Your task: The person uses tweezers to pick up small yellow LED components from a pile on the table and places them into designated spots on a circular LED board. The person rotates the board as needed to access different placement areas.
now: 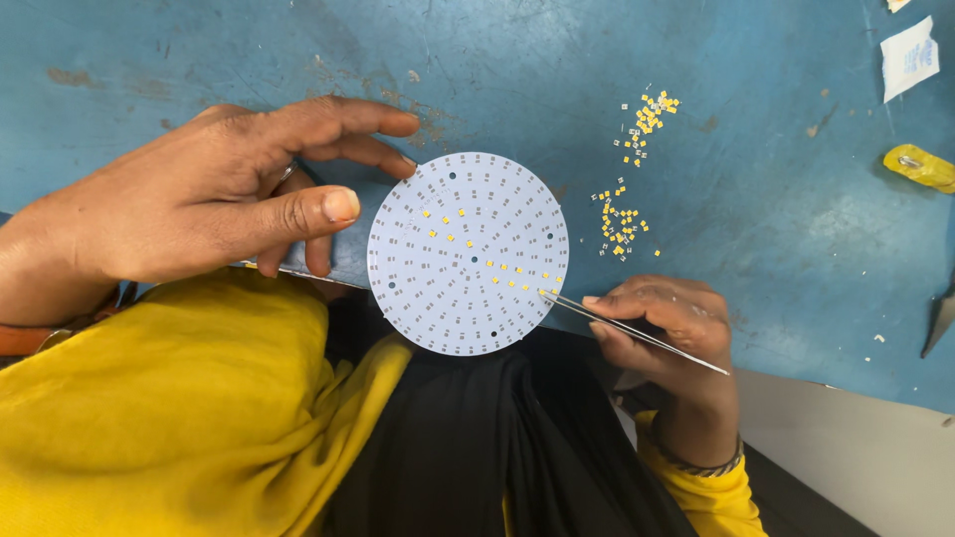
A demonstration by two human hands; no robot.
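Observation:
A round white circuit board [468, 253] lies on the blue table's near edge, partly overhanging it, with a row of small yellow chips placed on it. My left hand [209, 194] rests at the board's left rim, fingers spread, fingertips near its upper left edge. My right hand [667, 323] grips thin metal tweezers [637, 333], whose tip touches the board's lower right area near the yellow chips.
Loose yellow chips lie in two clusters on the blue table [716, 199], one [619, 221] right of the board and one [647, 114] farther back. A yellow object [920, 167] and a white paper packet [908, 58] sit at the right edge.

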